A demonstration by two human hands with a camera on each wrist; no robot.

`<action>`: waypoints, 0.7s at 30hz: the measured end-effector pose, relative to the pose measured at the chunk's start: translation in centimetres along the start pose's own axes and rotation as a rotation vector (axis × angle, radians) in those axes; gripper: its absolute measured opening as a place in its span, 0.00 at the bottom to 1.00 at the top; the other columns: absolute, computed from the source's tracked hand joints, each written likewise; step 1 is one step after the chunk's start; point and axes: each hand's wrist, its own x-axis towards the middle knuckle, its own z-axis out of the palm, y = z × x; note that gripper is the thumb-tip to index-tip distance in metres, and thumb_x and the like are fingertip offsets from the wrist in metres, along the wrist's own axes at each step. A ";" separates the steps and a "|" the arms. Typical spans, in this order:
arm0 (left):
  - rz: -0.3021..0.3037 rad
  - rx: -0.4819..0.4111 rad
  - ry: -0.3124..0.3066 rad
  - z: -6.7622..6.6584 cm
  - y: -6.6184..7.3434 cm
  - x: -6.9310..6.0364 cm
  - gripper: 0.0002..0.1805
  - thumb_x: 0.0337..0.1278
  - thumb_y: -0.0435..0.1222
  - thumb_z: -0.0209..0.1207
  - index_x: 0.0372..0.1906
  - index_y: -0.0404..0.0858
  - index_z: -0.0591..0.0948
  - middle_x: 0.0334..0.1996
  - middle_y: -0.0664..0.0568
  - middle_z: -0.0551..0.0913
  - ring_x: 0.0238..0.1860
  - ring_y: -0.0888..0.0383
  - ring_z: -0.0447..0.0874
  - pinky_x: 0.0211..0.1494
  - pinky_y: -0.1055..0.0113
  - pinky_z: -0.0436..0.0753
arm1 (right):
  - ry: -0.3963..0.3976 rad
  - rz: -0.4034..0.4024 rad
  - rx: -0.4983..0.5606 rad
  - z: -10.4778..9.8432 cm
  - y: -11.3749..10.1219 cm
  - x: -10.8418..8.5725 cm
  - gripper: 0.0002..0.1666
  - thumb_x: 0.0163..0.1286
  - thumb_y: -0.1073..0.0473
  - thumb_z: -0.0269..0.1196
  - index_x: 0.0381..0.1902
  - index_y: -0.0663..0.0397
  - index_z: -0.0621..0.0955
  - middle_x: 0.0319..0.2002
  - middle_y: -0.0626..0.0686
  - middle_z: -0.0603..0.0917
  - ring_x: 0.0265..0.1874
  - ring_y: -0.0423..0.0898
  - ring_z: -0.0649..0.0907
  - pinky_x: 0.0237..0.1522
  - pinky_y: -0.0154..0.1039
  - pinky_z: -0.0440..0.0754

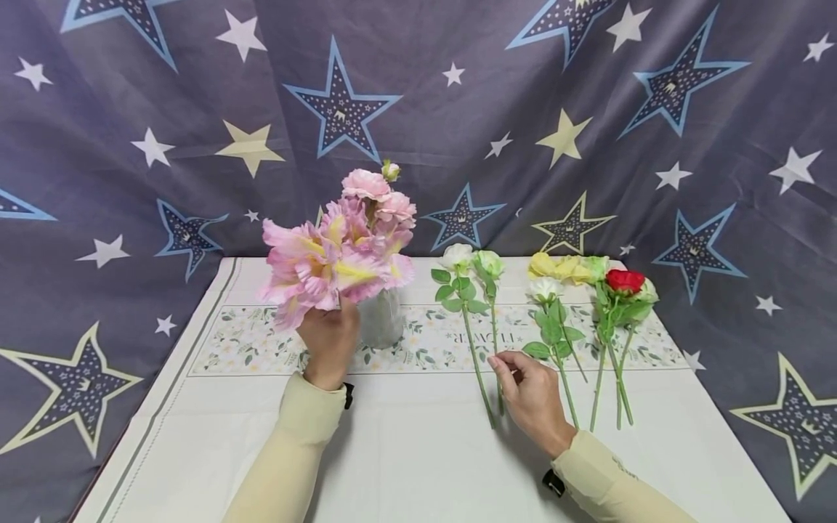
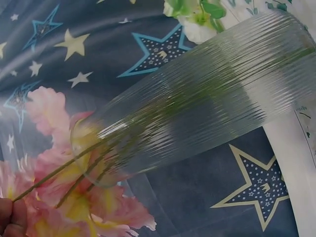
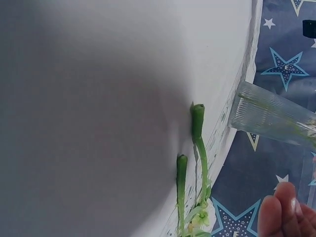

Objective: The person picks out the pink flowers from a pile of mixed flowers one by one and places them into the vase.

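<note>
My left hand (image 1: 330, 341) pinches the thin stem of a pink-and-yellow artificial flower (image 1: 297, 265) at the mouth of the ribbed glass vase (image 1: 381, 319). In the left wrist view, fingertips (image 2: 14, 217) meet on that stem, and several stems slant down inside the vase (image 2: 207, 94). Pink roses (image 1: 366, 185) rise above the ruffled blooms. My right hand (image 1: 532, 392) hovers with bent fingers by the stem of a pale green rose (image 1: 489, 263). From the right wrist, its fingers (image 3: 284, 210) appear apart from the stem ends (image 3: 198, 118), with nothing visible in them.
Left of the pale green rose lies a white rose (image 1: 457, 256). Farther right are another white rose (image 1: 546, 289), a yellow flower (image 1: 559, 267) and a red rose (image 1: 625, 281) with green ones. A floral runner crosses the white-covered table (image 1: 405, 450); a star-patterned curtain (image 1: 418, 87) hangs behind.
</note>
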 end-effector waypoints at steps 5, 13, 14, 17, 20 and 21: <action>0.222 0.474 -0.030 0.3 -1.0 0.4 0.11 0.56 0.27 0.59 0.40 0.21 0.84 0.30 0.33 0.86 0.42 0.40 0.84 0.52 0.51 0.80 | -0.002 0.006 0.008 0.0 0.2 -0.2 0.04 0.64 0.68 0.73 0.34 0.57 0.87 0.26 0.49 0.87 0.18 0.34 0.80 0.20 0.25 0.76; 0.317 0.680 -0.126 0.9 -2.2 0.7 0.10 0.57 0.29 0.60 0.22 0.28 0.80 0.18 0.38 0.77 0.27 0.37 0.78 0.34 0.43 0.74 | -0.010 0.015 0.008 0.1 0.4 -0.4 0.03 0.65 0.67 0.73 0.35 0.58 0.88 0.26 0.49 0.87 0.18 0.34 0.79 0.20 0.25 0.76; 0.328 0.717 -0.137 0.9 -2.3 0.7 0.10 0.58 0.30 0.60 0.23 0.28 0.81 0.19 0.37 0.79 0.29 0.36 0.79 0.35 0.41 0.75 | -0.011 0.016 0.007 0.1 0.4 -0.4 0.03 0.65 0.67 0.73 0.35 0.58 0.88 0.26 0.49 0.87 0.18 0.34 0.79 0.20 0.25 0.76; 0.399 0.834 -0.173 0.8 -2.8 0.6 0.11 0.59 0.31 0.60 0.29 0.24 0.84 0.27 0.34 0.85 0.38 0.33 0.83 0.38 0.38 0.78 | -0.012 0.019 0.002 0.0 0.5 -0.4 0.03 0.65 0.67 0.73 0.35 0.57 0.88 0.26 0.49 0.87 0.18 0.34 0.80 0.20 0.25 0.76; 0.539 0.950 -0.194 0.6 -3.3 0.3 0.15 0.55 0.29 0.58 0.15 0.27 0.77 0.18 0.36 0.81 0.28 0.33 0.82 0.26 0.40 0.76 | -0.015 0.024 -0.003 0.0 0.4 -0.4 0.03 0.65 0.66 0.73 0.35 0.57 0.88 0.27 0.49 0.88 0.18 0.35 0.80 0.20 0.25 0.77; 0.574 0.974 -0.196 0.6 -3.5 0.3 0.17 0.55 0.28 0.58 0.12 0.29 0.75 0.15 0.38 0.78 0.25 0.33 0.81 0.23 0.41 0.75 | -0.015 0.025 -0.004 0.0 0.4 -0.4 0.03 0.65 0.66 0.73 0.35 0.57 0.88 0.27 0.49 0.88 0.18 0.35 0.80 0.21 0.25 0.77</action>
